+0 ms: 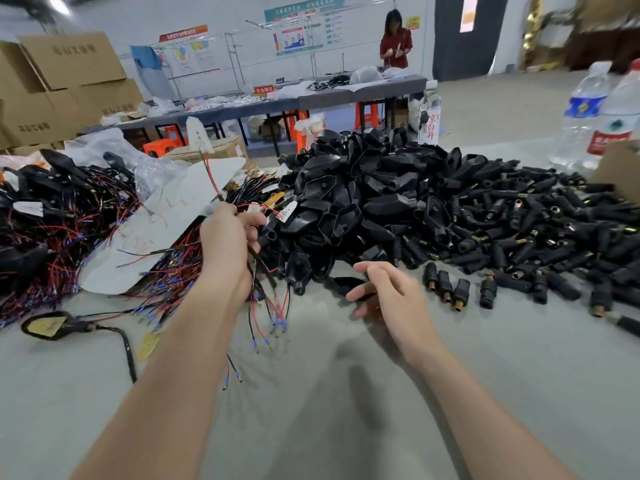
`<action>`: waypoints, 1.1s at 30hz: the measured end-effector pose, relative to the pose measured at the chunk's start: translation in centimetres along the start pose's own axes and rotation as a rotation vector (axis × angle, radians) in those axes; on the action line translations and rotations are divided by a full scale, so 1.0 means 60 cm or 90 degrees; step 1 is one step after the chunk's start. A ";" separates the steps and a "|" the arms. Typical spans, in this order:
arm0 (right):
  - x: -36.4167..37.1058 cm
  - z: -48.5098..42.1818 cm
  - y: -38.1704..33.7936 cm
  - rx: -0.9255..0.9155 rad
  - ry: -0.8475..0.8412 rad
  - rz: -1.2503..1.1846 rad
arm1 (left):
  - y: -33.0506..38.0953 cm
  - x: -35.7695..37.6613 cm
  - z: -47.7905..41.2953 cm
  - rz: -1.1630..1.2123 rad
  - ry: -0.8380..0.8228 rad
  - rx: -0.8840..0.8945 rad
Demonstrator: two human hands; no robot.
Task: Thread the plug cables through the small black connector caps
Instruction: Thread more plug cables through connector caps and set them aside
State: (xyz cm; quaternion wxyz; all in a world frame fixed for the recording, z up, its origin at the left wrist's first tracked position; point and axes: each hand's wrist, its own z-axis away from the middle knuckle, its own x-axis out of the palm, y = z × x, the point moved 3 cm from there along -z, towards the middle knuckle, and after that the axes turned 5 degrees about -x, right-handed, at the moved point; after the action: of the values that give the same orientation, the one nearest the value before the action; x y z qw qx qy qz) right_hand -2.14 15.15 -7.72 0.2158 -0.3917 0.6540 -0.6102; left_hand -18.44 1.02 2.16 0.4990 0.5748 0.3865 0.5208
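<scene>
My left hand [228,244] grips a bundle of red and black plug cables [266,306]; their blue-tipped ends hang below my fist, and one cable runs up to a white board [199,135]. My right hand [388,292] hovers just above the table with fingers relaxed and spread, holding nothing, right beside a black shell [346,282] at the front of the pile. A big heap of black housings [367,199] lies in the middle. Small black connector caps [519,237] spread to the right, three [445,282] standing apart near my right hand.
A tangle of red and black wires [69,230] with a white sheet [166,230] fills the left side. A finished black piece with cable [52,325] lies front left. Water bottles [585,109] stand far right. A person [394,39] works at a far table beside cardboard boxes [65,77].
</scene>
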 end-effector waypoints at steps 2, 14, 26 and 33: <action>0.002 0.005 0.003 0.027 -0.061 -0.014 | -0.040 0.011 0.022 -0.033 0.053 0.036; -0.046 -0.013 -0.011 0.110 -0.067 -0.110 | -0.161 -0.021 0.048 0.057 0.118 0.085; -0.054 -0.002 -0.010 0.022 -0.049 0.032 | -0.153 -0.035 0.062 -0.017 0.130 0.076; -0.054 -0.004 -0.005 0.011 -0.021 0.063 | -0.139 -0.033 0.087 -0.271 0.212 0.264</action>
State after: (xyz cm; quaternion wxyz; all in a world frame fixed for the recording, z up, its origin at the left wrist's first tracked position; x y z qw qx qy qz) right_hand -0.33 17.83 -8.04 0.2596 -0.3670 0.6639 -0.5977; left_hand -12.98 -0.12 -6.19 0.3990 0.4776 0.6715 0.4022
